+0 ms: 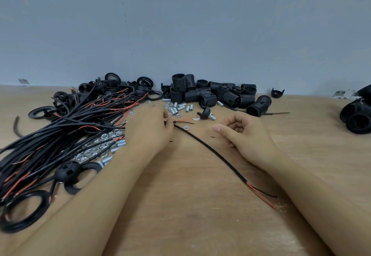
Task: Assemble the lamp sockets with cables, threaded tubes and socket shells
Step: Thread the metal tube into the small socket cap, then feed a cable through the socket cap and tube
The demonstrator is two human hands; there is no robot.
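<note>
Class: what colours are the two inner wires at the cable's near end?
Red and black, clearest in the head view.

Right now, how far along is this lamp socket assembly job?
Early going. Looks done: one socket cap already carries a threaded tube. In hand: the left hand pinches a single cable near its stripped end; the right hand hovers loosely curled, holding nothing. Left: the big cable bundle, loose threaded tubes and the pile of socket shells all wait unassembled.
</note>
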